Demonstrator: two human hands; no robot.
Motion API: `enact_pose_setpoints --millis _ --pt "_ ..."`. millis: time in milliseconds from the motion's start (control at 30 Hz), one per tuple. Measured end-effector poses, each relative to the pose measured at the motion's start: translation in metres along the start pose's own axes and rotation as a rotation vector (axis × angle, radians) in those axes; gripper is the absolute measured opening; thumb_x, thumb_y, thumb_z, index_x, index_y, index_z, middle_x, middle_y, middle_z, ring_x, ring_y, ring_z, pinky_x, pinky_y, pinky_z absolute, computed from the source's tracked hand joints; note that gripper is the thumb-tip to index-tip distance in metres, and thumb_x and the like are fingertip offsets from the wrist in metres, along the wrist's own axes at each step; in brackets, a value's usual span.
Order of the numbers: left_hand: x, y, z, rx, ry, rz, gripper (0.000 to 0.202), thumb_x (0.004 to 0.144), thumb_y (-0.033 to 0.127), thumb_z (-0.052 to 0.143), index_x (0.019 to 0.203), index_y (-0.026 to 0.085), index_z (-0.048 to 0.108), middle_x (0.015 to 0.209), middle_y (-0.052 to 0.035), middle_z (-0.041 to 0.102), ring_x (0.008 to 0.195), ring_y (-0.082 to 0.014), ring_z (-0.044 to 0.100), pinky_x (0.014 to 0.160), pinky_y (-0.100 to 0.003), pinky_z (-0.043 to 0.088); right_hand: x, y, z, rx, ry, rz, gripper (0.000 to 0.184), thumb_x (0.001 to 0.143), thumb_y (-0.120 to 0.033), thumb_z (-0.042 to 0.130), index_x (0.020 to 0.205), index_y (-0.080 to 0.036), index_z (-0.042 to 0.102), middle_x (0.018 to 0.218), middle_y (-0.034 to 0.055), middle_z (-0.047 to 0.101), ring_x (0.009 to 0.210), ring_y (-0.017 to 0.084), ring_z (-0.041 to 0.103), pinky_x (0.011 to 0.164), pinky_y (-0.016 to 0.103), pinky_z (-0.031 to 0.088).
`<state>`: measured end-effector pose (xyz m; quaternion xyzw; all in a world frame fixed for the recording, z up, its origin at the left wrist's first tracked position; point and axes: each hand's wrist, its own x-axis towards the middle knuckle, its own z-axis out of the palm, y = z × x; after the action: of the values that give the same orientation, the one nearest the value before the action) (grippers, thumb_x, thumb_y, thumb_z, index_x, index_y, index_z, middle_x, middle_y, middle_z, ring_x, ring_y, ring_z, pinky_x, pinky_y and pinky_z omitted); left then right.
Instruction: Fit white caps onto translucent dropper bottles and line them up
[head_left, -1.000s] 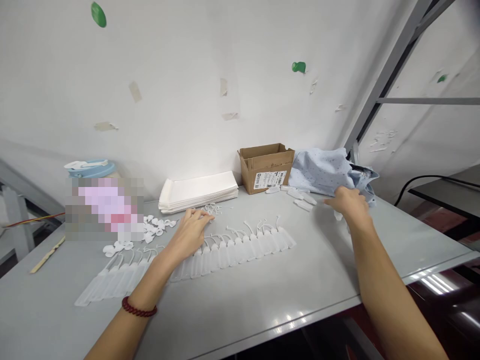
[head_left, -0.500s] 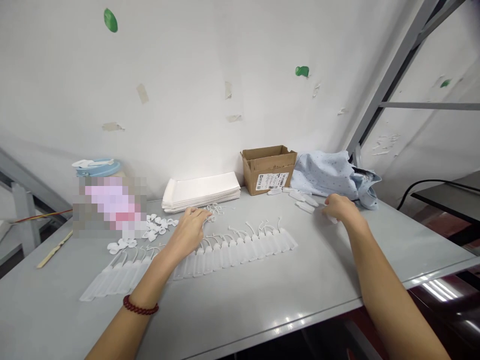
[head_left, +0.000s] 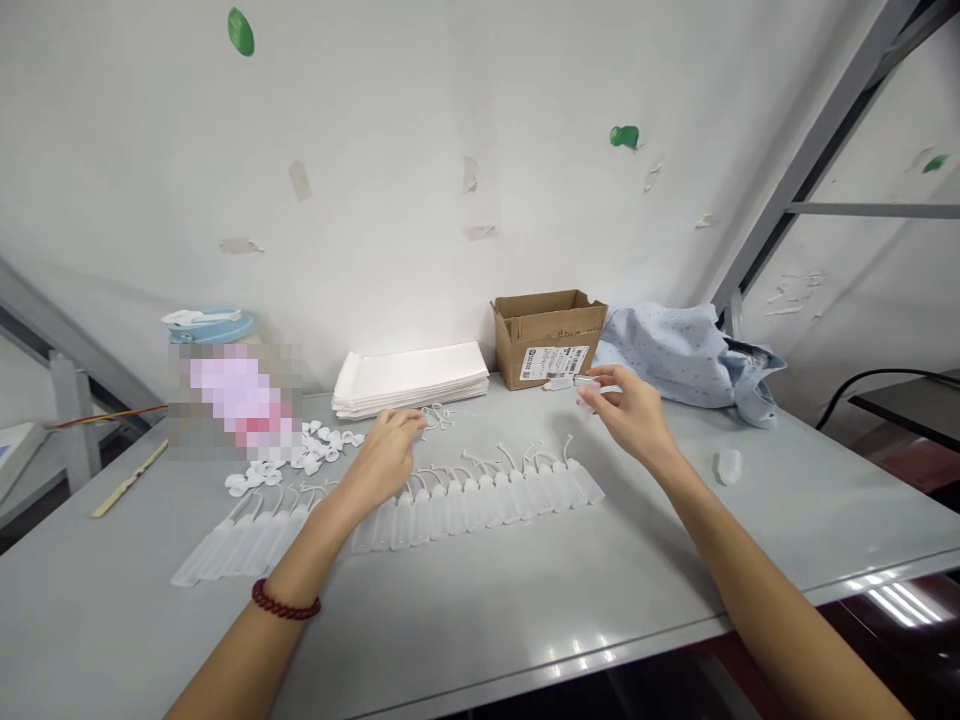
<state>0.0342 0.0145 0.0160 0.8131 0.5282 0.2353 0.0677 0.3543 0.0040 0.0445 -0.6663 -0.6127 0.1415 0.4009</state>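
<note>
My left hand [head_left: 386, 455] rests on the grey table [head_left: 525, 600], fingers curled beside a small heap of white plastic loops [head_left: 439, 415]. A long row of translucent plastic tubes [head_left: 450, 498] with white looped caps lies just in front of it. My right hand [head_left: 634, 412] is raised a little above the table, near the right end of the row, and pinches a small clear tube [head_left: 589, 382] between thumb and fingers. One more loose tube [head_left: 729, 466] lies to the right.
A stack of white sheets [head_left: 412, 378] and an open cardboard box [head_left: 550, 336] stand against the wall, with a light blue cloth [head_left: 686, 355] beside the box. White caps [head_left: 300, 455] are scattered at left, near a wooden stick [head_left: 127, 482].
My right hand has drawn back leftwards from beside the blue cloth, carrying a small clear tube. My left hand has stayed by the loops.
</note>
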Motion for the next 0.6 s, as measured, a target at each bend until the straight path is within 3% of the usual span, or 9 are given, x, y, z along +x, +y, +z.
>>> enact_pose_setpoints --millis 67,267,467,600 --pt "0.002 0.001 -0.007 -0.033 0.067 -0.052 0.040 0.080 0.009 0.034 0.108 0.012 0.063 0.119 -0.0104 0.062 0.113 -0.0242 0.051 0.097 -0.041 0.042 -0.007 -0.006 0.009 0.190 0.023 -0.078 0.034 0.076 -0.041 0.060 0.098 -0.016 0.059 0.097 0.0101 0.064 0.078 0.021 0.064 0.068 0.033 0.051" --pt "0.003 0.001 -0.017 -0.100 0.167 -0.151 0.035 0.088 0.028 0.036 0.105 0.014 0.062 0.111 -0.0098 0.067 0.096 -0.0218 0.063 0.081 -0.035 0.051 -0.019 -0.016 0.023 0.303 -0.023 -0.194 0.030 0.072 -0.044 0.065 0.088 -0.018 0.064 0.083 0.0059 0.062 0.069 0.017 0.055 0.062 0.033 0.049" --pt "0.001 0.009 -0.002 -0.092 0.031 0.016 0.026 0.082 0.021 0.044 0.087 0.018 0.069 0.099 -0.0064 0.069 0.096 -0.0239 0.059 0.087 -0.040 0.047 -0.023 -0.018 0.027 0.459 -0.061 -0.141 0.025 0.072 -0.037 0.068 0.083 -0.019 0.056 0.086 0.0033 0.057 0.069 0.015 0.054 0.065 0.033 0.049" --pt "-0.001 0.016 0.009 -0.076 -0.029 0.083 0.024 0.082 0.019 0.046 0.080 0.018 0.070 0.089 -0.0067 0.069 0.092 -0.0252 0.057 0.084 -0.041 0.048 -0.023 -0.015 0.031 0.511 -0.074 -0.206 0.020 0.072 -0.032 0.068 0.075 -0.019 0.053 0.085 0.0028 0.054 0.078 0.017 0.055 0.072 0.034 0.048"
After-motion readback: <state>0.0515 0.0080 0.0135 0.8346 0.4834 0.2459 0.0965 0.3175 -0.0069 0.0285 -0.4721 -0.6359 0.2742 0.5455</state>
